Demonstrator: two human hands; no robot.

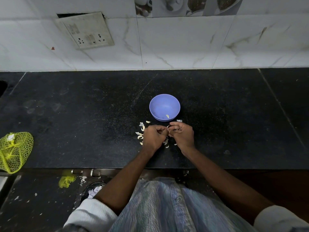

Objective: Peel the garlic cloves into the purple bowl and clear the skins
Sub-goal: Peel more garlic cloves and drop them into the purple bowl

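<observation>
A black speckled stone surface [83, 101] carries a purple bowl [164, 107] near its middle. Pale garlic skins [140, 136] lie scattered just in front of the bowl. A yellow mesh bag [14, 151] rests at the left edge.

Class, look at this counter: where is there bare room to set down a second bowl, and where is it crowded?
Bare counter right of the purple bowl, and between bowl and yellow net bag. Crowded: garlic skins around both hands, left hand, right hand.

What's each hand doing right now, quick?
Left hand: fingers curled, pinching something small between both hands, probably a garlic clove; it is mostly hidden.
Right hand: fingers curled, pinching the same small thing.
</observation>
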